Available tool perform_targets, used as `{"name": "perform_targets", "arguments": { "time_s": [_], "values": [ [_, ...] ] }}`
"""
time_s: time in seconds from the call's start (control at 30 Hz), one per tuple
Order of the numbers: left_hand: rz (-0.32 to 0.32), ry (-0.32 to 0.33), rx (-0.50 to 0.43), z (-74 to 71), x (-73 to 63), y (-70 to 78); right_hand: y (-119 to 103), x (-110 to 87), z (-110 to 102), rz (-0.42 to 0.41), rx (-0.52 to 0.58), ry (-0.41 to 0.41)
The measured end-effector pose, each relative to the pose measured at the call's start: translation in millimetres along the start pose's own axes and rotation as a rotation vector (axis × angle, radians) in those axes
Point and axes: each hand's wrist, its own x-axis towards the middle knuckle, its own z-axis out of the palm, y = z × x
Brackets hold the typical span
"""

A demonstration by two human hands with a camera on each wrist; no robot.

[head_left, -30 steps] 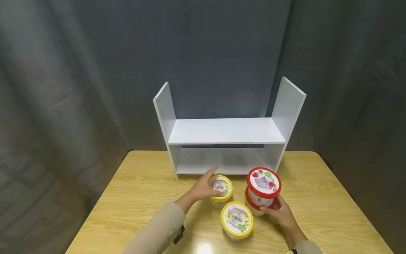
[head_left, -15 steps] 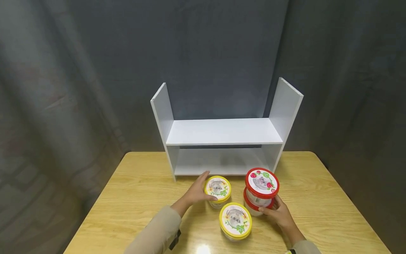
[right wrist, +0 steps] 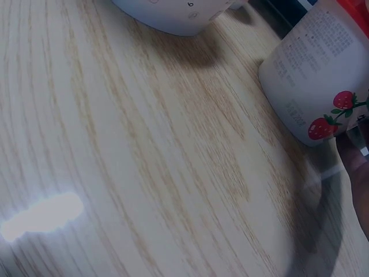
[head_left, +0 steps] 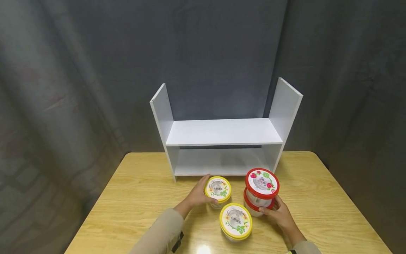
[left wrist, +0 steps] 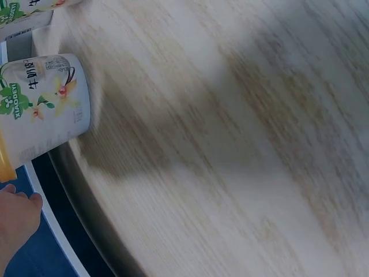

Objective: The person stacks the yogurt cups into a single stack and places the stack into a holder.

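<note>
My left hand (head_left: 197,194) curls around a small yellow-lidded tub (head_left: 218,188), its thumb along the near side of the lid. Vanilla flowers show on this tub's white side (left wrist: 46,109) in the left wrist view, with the hand at its lid. A second yellow-lidded tub (head_left: 235,221) stands nearer, between the two hands. Two red-lidded tubs are stacked at the right, the upper tub (head_left: 262,183) with strawberries on its lid. My right hand (head_left: 283,216) grips the lower red-lidded tub (head_left: 252,209), thumb in front and fingers at the right side.
A white two-level shelf unit (head_left: 223,132) with tall side panels stands behind the tubs, its lower board close to them. The wooden table (head_left: 133,197) extends to both sides. Dark grey curtains (head_left: 219,53) hang behind and at the sides.
My left hand has come down and back, its thumb moving from over the yellow lid to the lid's near edge. The right hand and the red-lidded stack keep their place; the view shifted slightly.
</note>
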Motion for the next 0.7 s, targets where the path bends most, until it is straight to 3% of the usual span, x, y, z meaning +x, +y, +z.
{"name": "perform_targets", "arguments": {
  "time_s": [0.53,0.7],
  "values": [
    [0.003,0.057,-0.085,10.5,-3.7,-8.6,7,2.0,1,-0.016,0.062,-0.021],
    [-0.032,0.074,-0.118,14.3,-4.1,-6.7,7,1.6,-1,-0.025,0.043,-0.008]
  ]
}}
